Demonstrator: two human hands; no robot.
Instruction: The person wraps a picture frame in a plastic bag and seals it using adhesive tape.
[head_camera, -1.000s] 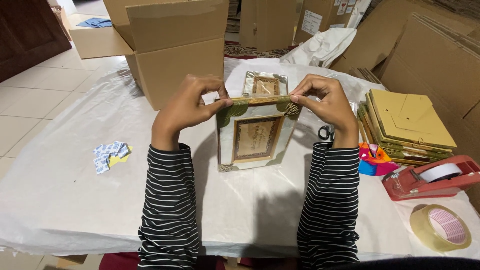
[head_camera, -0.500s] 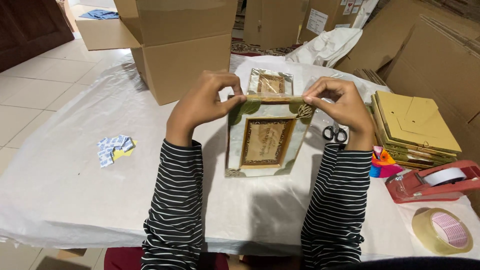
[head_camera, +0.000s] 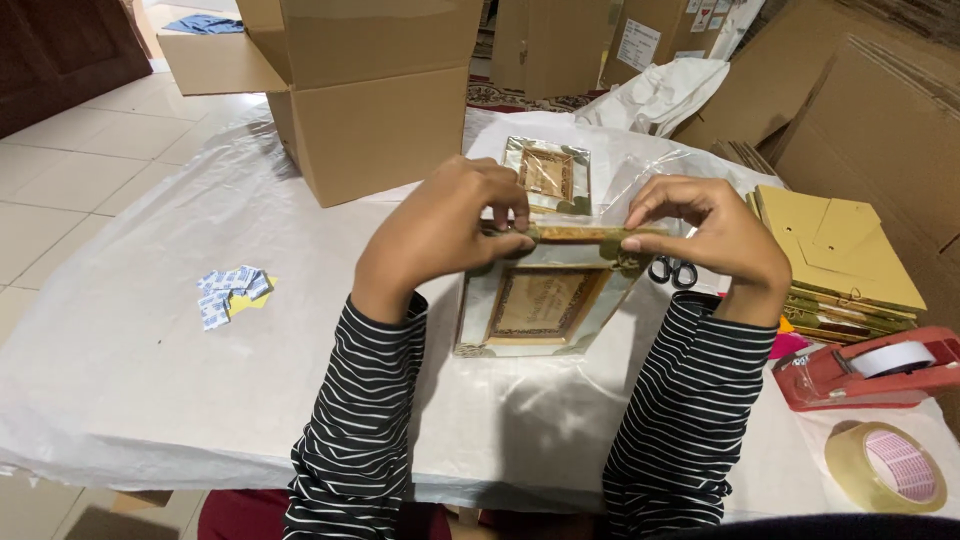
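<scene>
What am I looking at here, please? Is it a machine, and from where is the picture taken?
There is no machine. A person wears a camera on the head, so you look down at their own two hands. The left hand and the right hand each pinch the top edge of a framed picture, which stands tilted on a table covered with white plastic sheet. A second frame lies behind it. Also there: an open cardboard box, small blue-and-white packets, scissors, a stack of yellow folded cartons, a red tape dispenser and a tape roll.
</scene>
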